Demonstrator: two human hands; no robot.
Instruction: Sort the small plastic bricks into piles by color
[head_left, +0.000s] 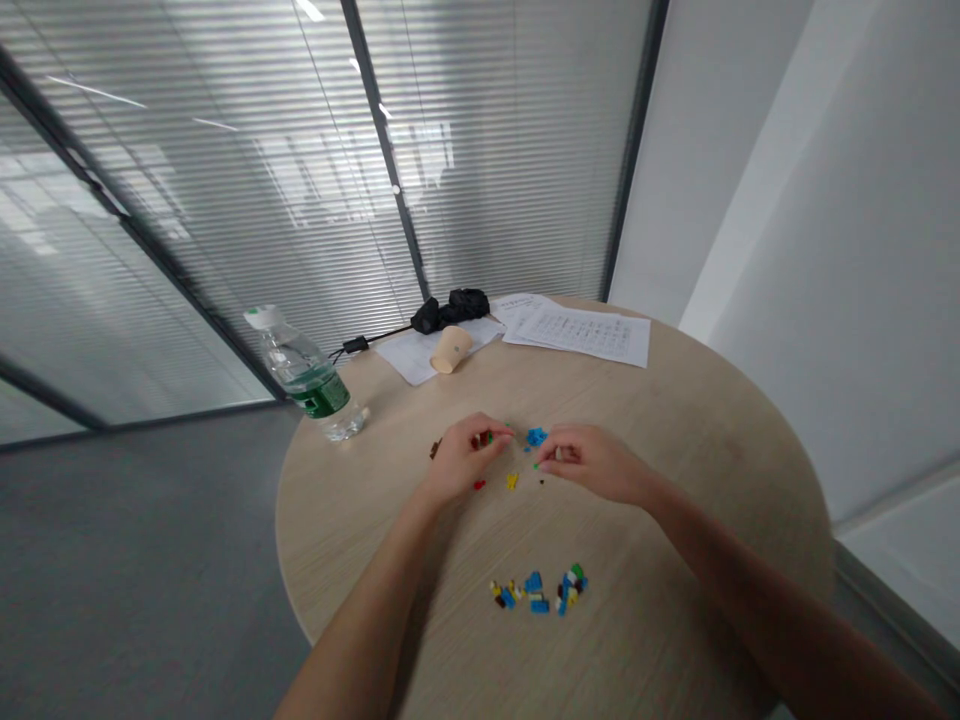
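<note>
My left hand (466,458) is over the table with its thumb and fingers closed in a pinch; whatever is between the fingertips is too small to make out. Dark red and green pieces show among or behind its fingers. Opposite it, my right hand (589,462) is also pinched, with a small green toy brick (536,466) at its fingertips. Blue bricks (536,437) lie just beyond the right fingertips. Between the hands sit yellow pieces (512,481), with red pieces (479,485) below my left hand. Brown pieces (435,449) lie to its left.
Nearer me, a mixed group of toy bricks (538,606) lies on the round wooden table (345,540). A water bottle (319,385) stands at the left edge. Toward the back are a tipped paper cup (451,350), a black bundle (465,303) and printed sheets (585,330).
</note>
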